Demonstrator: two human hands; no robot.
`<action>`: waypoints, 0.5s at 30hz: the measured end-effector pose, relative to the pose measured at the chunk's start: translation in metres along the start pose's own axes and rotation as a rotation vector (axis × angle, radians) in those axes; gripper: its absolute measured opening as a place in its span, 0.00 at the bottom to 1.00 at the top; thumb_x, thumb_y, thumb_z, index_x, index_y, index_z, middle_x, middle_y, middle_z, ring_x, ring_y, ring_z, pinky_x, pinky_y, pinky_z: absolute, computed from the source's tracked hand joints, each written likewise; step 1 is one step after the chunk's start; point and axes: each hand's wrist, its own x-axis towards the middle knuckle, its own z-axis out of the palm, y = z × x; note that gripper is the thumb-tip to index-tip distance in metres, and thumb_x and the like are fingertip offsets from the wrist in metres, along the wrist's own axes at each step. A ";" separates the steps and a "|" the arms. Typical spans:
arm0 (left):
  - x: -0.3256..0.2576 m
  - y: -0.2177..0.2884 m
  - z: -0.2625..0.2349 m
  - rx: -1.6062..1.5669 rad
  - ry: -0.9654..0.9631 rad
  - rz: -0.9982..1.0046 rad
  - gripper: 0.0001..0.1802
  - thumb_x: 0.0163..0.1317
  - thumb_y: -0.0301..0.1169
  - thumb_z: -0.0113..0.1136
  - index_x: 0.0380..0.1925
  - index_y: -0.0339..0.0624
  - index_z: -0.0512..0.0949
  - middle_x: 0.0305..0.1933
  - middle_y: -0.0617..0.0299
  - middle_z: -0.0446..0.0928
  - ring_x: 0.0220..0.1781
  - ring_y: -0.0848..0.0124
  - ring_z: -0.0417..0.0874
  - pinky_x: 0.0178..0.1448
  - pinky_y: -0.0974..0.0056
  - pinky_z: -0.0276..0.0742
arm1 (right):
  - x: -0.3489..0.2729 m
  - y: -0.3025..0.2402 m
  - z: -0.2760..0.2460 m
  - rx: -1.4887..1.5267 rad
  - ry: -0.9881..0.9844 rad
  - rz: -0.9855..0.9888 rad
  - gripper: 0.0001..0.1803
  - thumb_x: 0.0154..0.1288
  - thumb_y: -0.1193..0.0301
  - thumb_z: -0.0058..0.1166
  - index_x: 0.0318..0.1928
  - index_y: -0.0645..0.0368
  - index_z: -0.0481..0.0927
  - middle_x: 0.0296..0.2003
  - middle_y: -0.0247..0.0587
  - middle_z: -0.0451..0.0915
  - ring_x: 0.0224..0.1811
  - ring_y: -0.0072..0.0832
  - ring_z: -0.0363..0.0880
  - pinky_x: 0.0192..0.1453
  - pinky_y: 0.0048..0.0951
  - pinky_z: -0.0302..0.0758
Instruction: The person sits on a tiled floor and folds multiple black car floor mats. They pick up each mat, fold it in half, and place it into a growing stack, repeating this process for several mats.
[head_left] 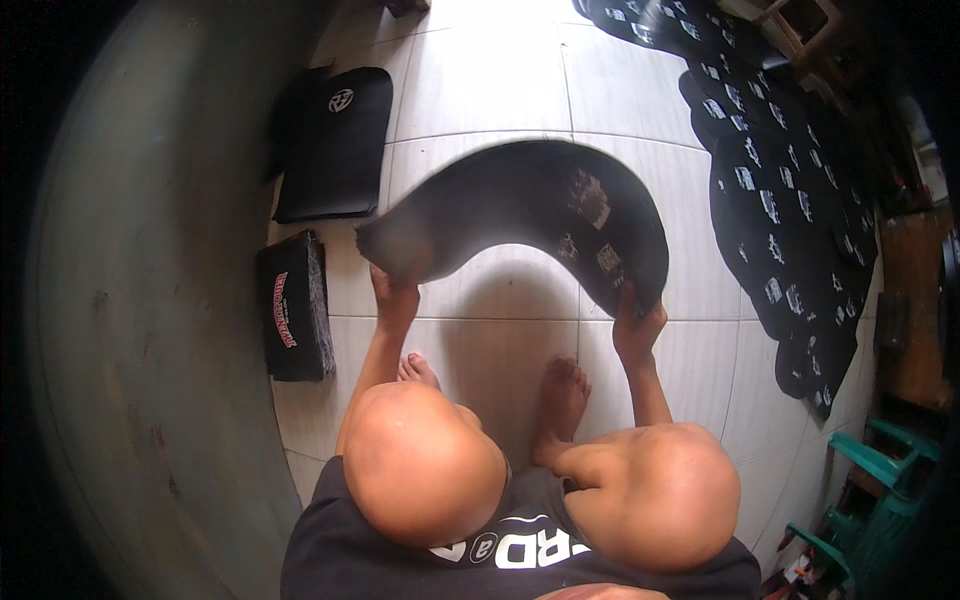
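Between both sets of fingers, off the floor: black garment (520, 205), stretched in an arch, printed patches visible toward right end; motion blur at left end. Left hand (395, 290) clenched on left corner of garment, fingers wrapped over fabric edge, grip partly blurred. Right hand (638, 325) grasping right corner, fingers pinched on lower edge, thumb side toward viewer. Both arms extended forward from bent knees (425, 460).

Below the fingers, nearer body: two bare feet (560, 395) on white tiled floor (500, 80), shadow of garment falling on tiles between hands. Black shorts with white print at bottom edge.

Left of left fingers, well apart: folded black stack with red print (292, 305) lying flat on tiles. Beyond it, farther from body: second folded black pile with small white emblem (335, 140), also flat.

Right of right fingers, apart: long row of black garments with white labels (775, 170), overlapping, laid out along floor from top edge down toward lower right. Past that row: wooden furniture (915, 300), detail unclear. Lower right of right fingers: green plastic chair (880, 500), partly cut by frame edge.

Far left of left fingers: grey curved wall surface (150, 300), distorted by lens.
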 end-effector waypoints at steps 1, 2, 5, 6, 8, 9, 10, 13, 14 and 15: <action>-0.004 0.002 0.005 -0.104 0.016 0.007 0.26 0.62 0.23 0.65 0.60 0.36 0.69 0.61 0.52 0.76 0.60 0.65 0.77 0.62 0.64 0.74 | -0.002 0.009 -0.001 0.004 -0.021 -0.016 0.09 0.72 0.75 0.54 0.49 0.66 0.79 0.37 0.50 0.84 0.36 0.37 0.86 0.39 0.36 0.78; -0.008 0.008 0.016 -0.248 -0.019 -0.038 0.31 0.61 0.22 0.65 0.64 0.40 0.65 0.67 0.50 0.71 0.64 0.64 0.75 0.64 0.63 0.73 | -0.003 0.018 0.000 -0.002 -0.044 -0.037 0.09 0.72 0.74 0.54 0.47 0.66 0.80 0.35 0.48 0.84 0.34 0.34 0.85 0.37 0.34 0.77; -0.012 -0.010 -0.006 0.084 -0.077 -0.022 0.18 0.64 0.26 0.66 0.54 0.36 0.78 0.56 0.55 0.81 0.55 0.73 0.79 0.59 0.66 0.76 | -0.007 0.049 0.012 0.062 -0.065 0.068 0.11 0.73 0.68 0.56 0.38 0.66 0.81 0.25 0.34 0.80 0.28 0.22 0.76 0.30 0.29 0.71; -0.011 -0.016 -0.016 -0.039 -0.079 -0.068 0.15 0.64 0.26 0.67 0.50 0.35 0.80 0.53 0.57 0.83 0.52 0.75 0.79 0.56 0.67 0.76 | -0.007 0.059 0.016 0.089 -0.049 0.096 0.12 0.73 0.68 0.56 0.37 0.66 0.81 0.25 0.32 0.79 0.27 0.20 0.74 0.29 0.28 0.70; -0.014 -0.017 -0.019 0.024 -0.050 -0.075 0.10 0.64 0.27 0.67 0.43 0.33 0.83 0.44 0.61 0.85 0.45 0.79 0.78 0.49 0.68 0.77 | -0.012 0.063 0.019 0.115 -0.053 0.149 0.14 0.73 0.66 0.57 0.36 0.66 0.82 0.25 0.29 0.79 0.28 0.18 0.73 0.29 0.28 0.69; -0.013 -0.008 -0.016 0.203 -0.028 -0.028 0.09 0.65 0.28 0.67 0.40 0.32 0.84 0.40 0.64 0.86 0.41 0.82 0.78 0.45 0.68 0.76 | -0.006 0.059 0.020 0.119 -0.029 0.124 0.14 0.73 0.66 0.57 0.37 0.67 0.82 0.26 0.29 0.81 0.29 0.18 0.74 0.30 0.29 0.70; -0.010 0.006 -0.012 0.132 -0.018 -0.055 0.11 0.65 0.28 0.67 0.41 0.31 0.83 0.40 0.64 0.86 0.41 0.83 0.77 0.46 0.69 0.77 | -0.001 0.058 0.020 0.117 -0.006 0.097 0.14 0.73 0.66 0.57 0.37 0.67 0.83 0.27 0.30 0.82 0.29 0.18 0.75 0.31 0.29 0.71; -0.015 0.010 -0.039 0.274 0.078 -0.070 0.12 0.63 0.30 0.70 0.42 0.32 0.83 0.41 0.63 0.87 0.40 0.80 0.79 0.47 0.68 0.77 | 0.028 0.056 0.028 0.070 -0.144 0.032 0.14 0.73 0.67 0.57 0.44 0.67 0.84 0.32 0.36 0.86 0.35 0.19 0.78 0.36 0.30 0.75; -0.020 0.012 -0.047 0.270 0.137 -0.060 0.12 0.63 0.30 0.70 0.42 0.33 0.83 0.41 0.63 0.87 0.40 0.79 0.80 0.47 0.67 0.78 | 0.047 0.045 0.027 -0.001 -0.297 0.050 0.14 0.74 0.66 0.55 0.47 0.66 0.82 0.35 0.41 0.87 0.38 0.20 0.81 0.39 0.31 0.76; -0.030 0.007 -0.053 0.243 0.184 -0.061 0.12 0.63 0.31 0.70 0.42 0.34 0.83 0.41 0.62 0.87 0.40 0.78 0.81 0.47 0.67 0.78 | 0.067 0.033 0.034 0.004 -0.403 -0.039 0.14 0.74 0.66 0.54 0.48 0.65 0.82 0.35 0.45 0.86 0.38 0.24 0.83 0.39 0.33 0.76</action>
